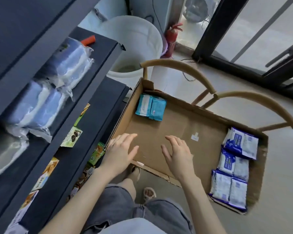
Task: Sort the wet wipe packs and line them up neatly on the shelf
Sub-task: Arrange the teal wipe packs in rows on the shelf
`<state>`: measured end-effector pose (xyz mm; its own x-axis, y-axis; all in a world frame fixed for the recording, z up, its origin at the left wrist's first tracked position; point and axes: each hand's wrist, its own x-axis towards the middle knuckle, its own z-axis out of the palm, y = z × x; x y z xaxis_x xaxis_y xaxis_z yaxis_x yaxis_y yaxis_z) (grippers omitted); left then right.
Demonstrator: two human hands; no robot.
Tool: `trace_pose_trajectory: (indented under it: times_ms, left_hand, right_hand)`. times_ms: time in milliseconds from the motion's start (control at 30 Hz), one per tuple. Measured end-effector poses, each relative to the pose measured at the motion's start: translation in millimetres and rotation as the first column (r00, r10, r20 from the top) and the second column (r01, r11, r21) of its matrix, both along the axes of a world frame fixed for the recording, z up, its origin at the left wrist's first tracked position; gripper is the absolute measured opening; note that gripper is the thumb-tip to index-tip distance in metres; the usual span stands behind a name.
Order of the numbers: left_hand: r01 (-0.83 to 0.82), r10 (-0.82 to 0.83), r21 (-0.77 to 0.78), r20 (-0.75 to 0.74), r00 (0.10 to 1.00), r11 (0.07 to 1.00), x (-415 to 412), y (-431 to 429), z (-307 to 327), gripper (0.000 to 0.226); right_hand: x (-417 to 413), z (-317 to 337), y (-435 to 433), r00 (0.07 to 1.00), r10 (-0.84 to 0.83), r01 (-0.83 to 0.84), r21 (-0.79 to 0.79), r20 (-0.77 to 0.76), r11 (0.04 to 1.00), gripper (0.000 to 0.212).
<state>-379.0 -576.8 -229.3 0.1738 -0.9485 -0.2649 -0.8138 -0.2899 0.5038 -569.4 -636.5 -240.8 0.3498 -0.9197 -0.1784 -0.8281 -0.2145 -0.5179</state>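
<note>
Left hand [120, 149] and right hand [178, 152] hover empty, fingers spread, over the box [176, 125], seemingly choosing: teal packs [150, 108] sit at its 11 o'clock corner, blue packs [235, 166] grouped along 4 o'clock.

Teal packs [150, 108] lie in box [176, 129] corner; purple packs [233, 166] line its right.

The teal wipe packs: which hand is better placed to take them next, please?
Likely the left hand: open, over the box's left side, in line with the teal packs; the right hand is nearer the blue packs.
</note>
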Motion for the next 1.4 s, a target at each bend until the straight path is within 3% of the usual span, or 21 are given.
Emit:
trace_pose_trajectory:
  times_ms: [200, 400, 733, 900, 1100, 1200, 1333, 1400]
  left_hand:
    - [0.05, -0.038, 0.176, -0.071, 0.997, 0.983, 35, -87, -55, 0.042]
    - [-0.026, 0.064, 0.242, -0.147, 0.987, 0.97, 45, -164, -125, 0.039]
    - [-0.34, 0.392, 0.294, -0.142, 0.909, 0.893, 38, -228, -269, 0.063]
    - [-0.501, 0.534, 0.235, -0.102, 0.839, 0.833, 25, -237, -305, 0.068]
    - [-0.631, 0.634, 0.055, -0.066, 0.771, 0.774, 20, -237, -322, 0.056]
    - [-0.67, 0.679, 0.111, -0.14, 0.721, 0.734, 21, -240, -319, 0.057]
    - [-0.628, 0.659, 0.201, -0.231, 0.716, 0.752, 27, -240, -309, 0.026]
    - [-0.625, 0.664, 0.23, -0.332, 0.67, 0.746, 31, -237, -298, 0.016]
  right_hand:
    - [45, -48, -73, 0.995, -0.091, 0.094, 0.141, -0.029, 0.986, 0.036]
    - [72, -114, -131, 0.982, -0.188, 0.19, 0.263, -0.032, 0.946, 0.038]
    - [93, -245, -197, 0.933, -0.361, 0.333, 0.394, -0.005, 0.856, 0.05]
    - [97, -291, -212, 0.884, -0.467, 0.436, 0.358, 0.002, 0.826, 0.064]
    - [100, -311, -216, 0.792, -0.606, 0.549, 0.352, 0.07, 0.758, 0.057]
    - [98, -308, -215, 0.753, -0.653, 0.568, 0.42, 0.081, 0.707, 0.043]
    - [92, -298, -211, 0.694, -0.706, 0.553, 0.522, 0.144, 0.65, 0.02]
    - [88, -284, -208, 0.64, -0.742, 0.528, 0.589, 0.199, 0.613, 0.01]
